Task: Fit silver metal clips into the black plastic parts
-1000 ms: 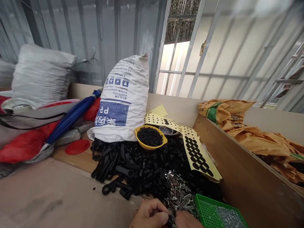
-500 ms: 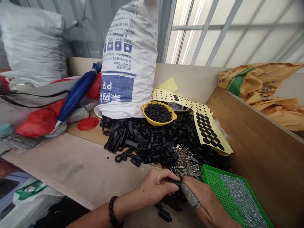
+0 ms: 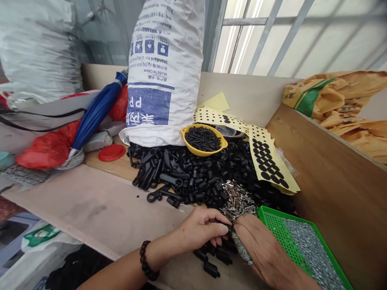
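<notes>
My left hand point(image 3: 201, 228) is closed in a pinch, with a small black plastic part point(image 3: 229, 228) between thumb and fingers. Close against it on the right, my right hand point(image 3: 261, 245) is closed around a grey speckled, elongated object point(image 3: 242, 249); its upper end is hidden by the fingers, so I cannot tell its kind. On the table below the hands lie several black plastic cylinders point(image 3: 211, 269). Just beyond the fingers is a heap of small shiny metal pieces point(image 3: 238, 198), beside a large pile of black plastic parts point(image 3: 196, 177).
A green perforated tray point(image 3: 279, 235) with small silvery parts stands at right, near a wooden side board point(image 3: 326, 185). Behind the pile are a yellow bowl point(image 3: 205, 153) of black pieces, sticker sheets point(image 3: 263, 161) and a white sack point(image 3: 166, 80). A blue umbrella point(image 3: 98, 108) and red lid point(image 3: 111, 153) lie left.
The view has tilted down slightly. My left fingers show more spread beneath the black part, and my right hand has shifted a little while staying close to the left.
</notes>
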{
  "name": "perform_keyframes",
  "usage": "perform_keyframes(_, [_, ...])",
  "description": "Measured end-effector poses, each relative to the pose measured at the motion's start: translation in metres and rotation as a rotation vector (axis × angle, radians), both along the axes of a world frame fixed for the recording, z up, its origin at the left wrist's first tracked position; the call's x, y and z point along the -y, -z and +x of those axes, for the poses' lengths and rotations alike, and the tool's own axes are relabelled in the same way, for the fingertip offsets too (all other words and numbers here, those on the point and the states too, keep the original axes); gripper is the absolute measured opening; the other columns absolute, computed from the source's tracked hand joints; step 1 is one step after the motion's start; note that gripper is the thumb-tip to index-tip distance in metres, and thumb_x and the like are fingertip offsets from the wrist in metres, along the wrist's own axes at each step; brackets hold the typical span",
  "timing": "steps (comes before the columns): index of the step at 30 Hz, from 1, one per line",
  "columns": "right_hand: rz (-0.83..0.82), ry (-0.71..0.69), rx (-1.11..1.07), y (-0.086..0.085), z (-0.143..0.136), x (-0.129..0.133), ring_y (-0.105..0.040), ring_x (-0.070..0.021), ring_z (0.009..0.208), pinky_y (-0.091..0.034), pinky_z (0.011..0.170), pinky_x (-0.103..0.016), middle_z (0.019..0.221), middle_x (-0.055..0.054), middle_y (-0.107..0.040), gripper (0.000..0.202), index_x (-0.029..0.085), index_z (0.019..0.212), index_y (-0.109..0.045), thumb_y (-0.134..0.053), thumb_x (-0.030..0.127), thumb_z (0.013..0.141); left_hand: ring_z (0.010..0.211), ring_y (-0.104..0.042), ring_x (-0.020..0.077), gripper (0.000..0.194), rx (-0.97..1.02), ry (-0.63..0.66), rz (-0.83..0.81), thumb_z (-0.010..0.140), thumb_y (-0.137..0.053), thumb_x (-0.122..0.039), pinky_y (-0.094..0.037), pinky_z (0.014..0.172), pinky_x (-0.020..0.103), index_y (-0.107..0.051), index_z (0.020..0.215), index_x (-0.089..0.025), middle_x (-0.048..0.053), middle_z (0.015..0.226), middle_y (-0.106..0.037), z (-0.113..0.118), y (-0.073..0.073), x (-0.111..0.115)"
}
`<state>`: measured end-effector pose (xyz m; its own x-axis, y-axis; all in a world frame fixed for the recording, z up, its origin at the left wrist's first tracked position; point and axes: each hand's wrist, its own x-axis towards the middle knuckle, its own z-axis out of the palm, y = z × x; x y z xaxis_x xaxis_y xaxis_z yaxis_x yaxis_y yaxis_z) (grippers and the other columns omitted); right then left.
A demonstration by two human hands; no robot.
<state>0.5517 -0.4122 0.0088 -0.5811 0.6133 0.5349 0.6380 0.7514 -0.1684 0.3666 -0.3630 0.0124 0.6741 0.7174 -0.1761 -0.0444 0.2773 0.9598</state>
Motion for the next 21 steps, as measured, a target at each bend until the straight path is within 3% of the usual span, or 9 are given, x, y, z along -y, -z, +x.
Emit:
perform_keyframes(4, [0.043, -0.022, 0.068, -0.005, 0.0, 0.001, -0.046, -0.0231, 0.076, -0.036, 0.065, -0.037, 0.08, -0.009, -0.05, 0.023, 0.017, 0.078, -0.046, -0.032, -0.001, 0.082, 0.045, -0.052, 0.0071, 0.047, 0.061, 0.068, -0.1, 0.064, -0.072, -0.055, -0.04, 0.043, 0.017, -0.062, 0.081, -0.012, 0.0, 0.06, -0.062, -0.003, 0.004, -0.004])
perform_keyframes(7, [0.052, -0.043, 0.09, -0.007, -0.001, 0.001, -0.045, -0.0222, 0.073, -0.036, 0.064, -0.036, 0.077, -0.008, -0.049, 0.025, 0.017, 0.081, -0.048, -0.03, -0.001, 0.082, 0.044, -0.052, 0.0066, 0.047, 0.089, 0.1, -0.152, 0.067, -0.07, -0.056, -0.039, 0.042, 0.017, -0.061, 0.078, -0.012, 0.001, 0.061, -0.063, -0.004, 0.007, -0.005])
perform_keyframes(11, [-0.03, -0.004, -0.063, -0.001, -0.002, 0.001, -0.044, -0.0188, 0.065, -0.034, 0.057, -0.031, 0.07, -0.004, -0.047, 0.023, 0.019, 0.08, -0.047, -0.029, 0.008, 0.09, 0.045, -0.052, 0.0067, 0.047, 0.059, 0.054, -0.121, 0.065, -0.072, -0.055, -0.039, 0.043, 0.017, -0.062, 0.081, -0.012, 0.0, 0.06, -0.061, 0.0, 0.005, -0.002])
perform_keyframes(17, [-0.266, -0.034, -0.319, 0.003, -0.007, 0.003, -0.052, -0.0172, 0.064, -0.039, 0.056, -0.027, 0.074, -0.004, -0.055, 0.026, 0.021, 0.091, -0.051, -0.025, 0.021, 0.096, 0.05, -0.05, 0.0081, 0.03, 0.003, -0.088, 0.039, 0.07, -0.067, -0.04, -0.041, 0.049, 0.018, -0.065, 0.084, -0.013, -0.003, 0.056, -0.054, 0.004, -0.001, 0.006])
perform_keyframes(19, [-0.394, -0.034, -0.389, 0.007, -0.007, 0.005, -0.056, -0.0183, 0.07, -0.042, 0.061, -0.028, 0.08, -0.005, -0.058, 0.026, 0.021, 0.097, -0.052, -0.026, 0.025, 0.096, 0.053, -0.052, 0.0099, 0.024, -0.023, -0.124, 0.179, 0.074, -0.063, -0.033, -0.042, 0.052, 0.02, -0.067, 0.085, -0.013, -0.001, 0.058, -0.056, 0.002, -0.001, 0.007])
perform_keyframes(21, [-0.558, 0.011, -0.464, 0.013, -0.006, 0.007, -0.056, -0.0186, 0.071, -0.042, 0.062, -0.028, 0.08, -0.004, -0.059, 0.026, 0.021, 0.093, -0.055, -0.031, 0.032, 0.094, 0.06, -0.056, 0.0126, 0.019, -0.061, -0.146, 0.423, 0.078, -0.059, -0.028, -0.044, 0.057, 0.022, -0.068, 0.086, -0.013, 0.002, 0.066, -0.062, -0.001, -0.001, 0.008])
